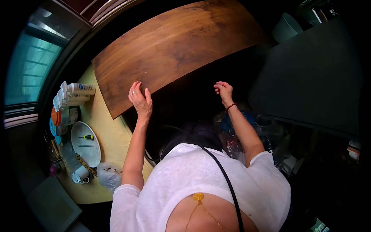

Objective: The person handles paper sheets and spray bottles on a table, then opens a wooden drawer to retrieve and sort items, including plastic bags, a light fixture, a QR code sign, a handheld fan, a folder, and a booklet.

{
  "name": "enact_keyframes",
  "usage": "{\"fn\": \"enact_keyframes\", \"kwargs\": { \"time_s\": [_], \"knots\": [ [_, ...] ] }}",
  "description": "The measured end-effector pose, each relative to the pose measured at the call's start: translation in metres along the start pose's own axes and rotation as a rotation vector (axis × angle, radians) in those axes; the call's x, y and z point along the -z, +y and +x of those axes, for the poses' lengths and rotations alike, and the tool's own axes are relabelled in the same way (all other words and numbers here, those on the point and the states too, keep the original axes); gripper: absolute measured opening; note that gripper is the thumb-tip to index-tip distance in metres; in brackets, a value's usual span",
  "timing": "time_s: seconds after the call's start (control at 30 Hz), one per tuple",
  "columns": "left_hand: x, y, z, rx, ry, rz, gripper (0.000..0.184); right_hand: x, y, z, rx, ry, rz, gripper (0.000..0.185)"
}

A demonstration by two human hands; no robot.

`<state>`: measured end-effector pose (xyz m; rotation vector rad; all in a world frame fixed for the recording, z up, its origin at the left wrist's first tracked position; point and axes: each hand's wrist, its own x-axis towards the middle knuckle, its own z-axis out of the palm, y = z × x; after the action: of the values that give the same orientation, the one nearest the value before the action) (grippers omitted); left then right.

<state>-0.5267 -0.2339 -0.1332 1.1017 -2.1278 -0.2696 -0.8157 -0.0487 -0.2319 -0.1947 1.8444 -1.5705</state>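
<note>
My left hand (141, 102) is raised at the front edge of a brown wooden board (174, 44), with fingers apart and a ring on one of them. Its fingertips overlap the board's near edge; I cannot tell whether they touch it. Off to the right, my right hand (224, 92) hangs over a dark area, away from the board. Its fingers are curled in, and nothing shows between them. A beaded bracelet (231, 106) circles that wrist. The long board lies across a pale yellow tabletop (112, 145) on the left and reaches toward the far right.
On the tabletop stand white bottles (79, 94), an orange-lidded jar (58, 116), a white mug (80, 174) and a plastic bag (109, 176). A white oval plate (89, 154) holds a screwdriver (88, 137). A dark panel (313, 77) and a pale bucket (286, 28) stand right. A black cable (226, 176) crosses my chest.
</note>
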Motion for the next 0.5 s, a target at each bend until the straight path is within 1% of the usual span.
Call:
{"fn": "enact_keyframes", "kwargs": {
  "time_s": [0.03,0.07,0.1,0.17,0.23,0.3,0.33,0.37,0.43,0.47,0.5],
  "knots": [
    [-0.009,0.008,0.002,-0.001,-0.005,0.002,0.034,0.013,0.002,0.016,-0.046,0.021,0.017,0.017],
    [-0.020,0.015,0.003,-0.003,-0.020,0.033,0.033,0.025,0.005,0.031,-0.104,0.066,0.156,0.019],
    [-0.032,0.021,0.006,-0.004,-0.032,0.067,0.032,0.035,0.002,0.045,-0.174,0.124,0.227,0.020],
    [-0.052,0.026,0.011,0.002,-0.010,0.079,0.033,0.053,0.004,0.078,-0.243,0.128,0.323,0.018],
    [-0.068,0.032,0.017,-0.018,0.033,0.232,0.034,0.074,0.016,0.112,-0.300,0.077,0.325,0.015],
    [-0.081,0.034,0.024,0.034,0.102,0.332,0.031,0.089,0.033,0.147,-0.539,0.015,0.389,0.012],
    [-0.085,0.035,0.028,0.105,0.103,0.352,0.029,0.091,0.035,0.156,-0.579,0.021,0.361,0.009],
    [-0.088,0.037,0.030,0.176,0.102,0.376,0.027,0.093,0.037,0.163,-0.603,0.001,0.346,0.009],
    [-0.095,0.042,0.035,0.220,0.145,0.440,0.024,0.088,0.042,0.182,-0.604,-0.149,0.225,0.009],
    [-0.097,0.043,0.035,0.234,0.145,0.484,0.024,0.078,0.049,0.187,-0.604,-0.121,0.287,0.016],
    [-0.100,0.044,0.035,0.249,0.144,0.527,0.024,0.074,0.061,0.199,-0.620,-0.141,0.276,0.016]
  ]
}}
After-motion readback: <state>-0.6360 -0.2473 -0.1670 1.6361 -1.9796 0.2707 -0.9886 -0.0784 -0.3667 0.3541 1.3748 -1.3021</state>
